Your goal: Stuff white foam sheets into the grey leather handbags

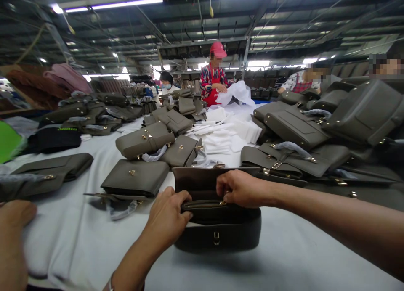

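A dark olive-grey handbag [217,238] stands upright in front of me with its flap raised at the back. Across its opening runs a zipper [202,205] on an inner divider. My left hand [170,213] pinches the left end of this zippered edge between thumb and fingers. At the zipper's right part, my right hand [241,188] is closed around the small gold zipper pull [223,202]. A gold clasp [216,238] shows on the bag's front. The bag's deep inside is too dark to make out.
More grey handbags [135,177] lie to the left, and a tall heap of handbags [293,123] is at the right. White padding sheets [221,135] are piled behind. Another person's hand [15,219] rests at far left. A person in a red cap [217,49] handles white sheeting [238,92].
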{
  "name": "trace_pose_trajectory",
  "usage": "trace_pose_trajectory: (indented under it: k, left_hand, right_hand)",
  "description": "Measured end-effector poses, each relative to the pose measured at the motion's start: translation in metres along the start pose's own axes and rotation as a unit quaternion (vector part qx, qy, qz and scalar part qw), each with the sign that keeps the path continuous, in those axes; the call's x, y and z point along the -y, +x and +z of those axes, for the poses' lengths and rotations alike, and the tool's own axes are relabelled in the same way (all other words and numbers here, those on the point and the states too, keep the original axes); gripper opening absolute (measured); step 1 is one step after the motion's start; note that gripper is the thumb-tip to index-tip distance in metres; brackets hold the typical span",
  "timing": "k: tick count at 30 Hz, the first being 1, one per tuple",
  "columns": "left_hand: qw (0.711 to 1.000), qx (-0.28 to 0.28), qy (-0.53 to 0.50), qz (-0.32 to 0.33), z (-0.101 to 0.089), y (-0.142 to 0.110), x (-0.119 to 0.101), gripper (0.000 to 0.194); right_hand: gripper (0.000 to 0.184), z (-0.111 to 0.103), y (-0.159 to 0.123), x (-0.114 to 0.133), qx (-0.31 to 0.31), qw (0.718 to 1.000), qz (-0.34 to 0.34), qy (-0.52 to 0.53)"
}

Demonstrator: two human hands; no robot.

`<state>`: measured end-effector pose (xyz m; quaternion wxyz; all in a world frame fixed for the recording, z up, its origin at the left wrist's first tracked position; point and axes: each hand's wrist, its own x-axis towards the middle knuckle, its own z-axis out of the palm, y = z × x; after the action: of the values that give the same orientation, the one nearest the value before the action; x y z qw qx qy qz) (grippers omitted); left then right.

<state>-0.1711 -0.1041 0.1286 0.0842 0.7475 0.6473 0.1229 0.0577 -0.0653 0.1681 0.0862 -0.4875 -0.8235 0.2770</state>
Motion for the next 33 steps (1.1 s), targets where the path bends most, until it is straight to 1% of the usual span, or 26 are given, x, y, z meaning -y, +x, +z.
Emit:
trace_pose_trajectory:
  k: [2, 4, 6, 7, 8, 11, 12, 14, 17, 19, 20, 23, 24, 26, 27, 28, 29, 30, 31, 33]
  left_hand:
    - [1.000, 0.008, 0.016, 0.018, -0.002, 0.002, -0.001, 0.014]
    - [0.999, 0.017, 0.026, 0.036, -0.004, 0.004, -0.003, 0.014]
    - [0.997, 0.029, 0.046, 0.055, -0.006, 0.006, -0.005, 0.014]
    - [0.996, 0.036, 0.058, 0.066, -0.006, 0.007, -0.006, 0.014]
    - [0.994, 0.043, 0.068, 0.077, -0.007, 0.008, -0.007, 0.014]
    - [0.990, 0.051, 0.077, 0.106, -0.007, 0.008, -0.008, 0.012]
    - [0.990, 0.049, 0.074, 0.110, -0.007, 0.007, -0.008, 0.009]
    - [0.991, 0.045, 0.066, 0.110, -0.005, 0.003, -0.008, 0.004]
    - [0.992, 0.037, 0.057, 0.102, -0.001, 0.000, -0.006, 0.004]
    - [0.994, 0.029, 0.042, 0.097, 0.002, 0.000, -0.004, 0.002]
    - [0.995, 0.025, 0.028, 0.095, 0.003, 0.001, -0.002, 0.005]
    - [0.995, 0.014, -0.025, 0.093, 0.007, 0.001, 0.000, 0.025]
    - [0.995, -0.003, -0.032, 0.091, 0.008, 0.000, 0.000, 0.030]
    - [0.994, -0.060, -0.021, 0.092, 0.008, -0.005, -0.003, 0.033]
    - [0.991, -0.090, -0.006, 0.098, 0.007, -0.009, -0.006, 0.031]
    - [0.988, -0.109, 0.009, 0.113, 0.006, -0.011, -0.011, 0.029]
    - [0.984, -0.108, 0.019, 0.138, 0.004, -0.013, -0.016, 0.028]
    - [0.982, -0.087, 0.024, 0.168, 0.002, -0.013, -0.021, 0.026]
    - [0.979, -0.053, 0.028, 0.197, -0.001, -0.012, -0.027, 0.023]
    - [0.971, 0.015, 0.035, 0.237, -0.005, -0.006, -0.038, 0.022]
  right_hand:
    - [0.022, -0.008, -0.016, -0.020, 0.007, 0.999, 0.043, 0.016]
    - [0.019, -0.014, -0.030, -0.039, 0.032, 0.993, 0.079, 0.081]
    - [0.017, -0.015, -0.042, -0.050, 0.059, 0.983, 0.091, 0.148]
    - [0.017, -0.014, -0.046, -0.052, 0.064, 0.982, 0.089, 0.156]
    - [0.017, -0.013, -0.049, -0.052, 0.059, 0.984, 0.081, 0.144]
    - [0.022, -0.012, -0.052, -0.043, 0.018, 0.998, 0.043, 0.044]
    - [0.025, -0.014, -0.052, -0.039, 0.013, 0.999, 0.033, 0.022]
    - [0.028, -0.017, -0.051, -0.035, 0.024, 0.999, 0.028, 0.015]
    - [0.027, -0.015, -0.048, -0.033, 0.047, 0.996, 0.033, 0.069]
    - [0.026, -0.004, -0.041, -0.031, 0.035, 0.992, 0.045, 0.115]
    - [0.026, 0.003, -0.037, -0.029, 0.023, 0.988, 0.057, 0.139]
    - [0.024, 0.024, -0.021, -0.019, -0.007, 0.973, 0.087, 0.213]
    - [0.021, 0.028, -0.017, -0.015, -0.013, 0.967, 0.088, 0.240]
    - [0.014, 0.027, -0.012, -0.009, -0.017, 0.958, 0.086, 0.274]
    - [0.013, 0.023, -0.012, -0.008, -0.020, 0.959, 0.079, 0.273]
    - [0.014, 0.018, -0.013, -0.009, -0.023, 0.965, 0.068, 0.251]
    - [0.016, 0.012, -0.015, -0.011, -0.028, 0.977, 0.052, 0.207]
    - [0.017, 0.006, -0.018, -0.015, -0.033, 0.988, 0.034, 0.145]
    - [0.017, 0.000, -0.023, -0.021, -0.035, 0.996, 0.019, 0.079]
    - [0.019, -0.006, -0.033, -0.034, -0.030, 0.999, 0.015, -0.013]
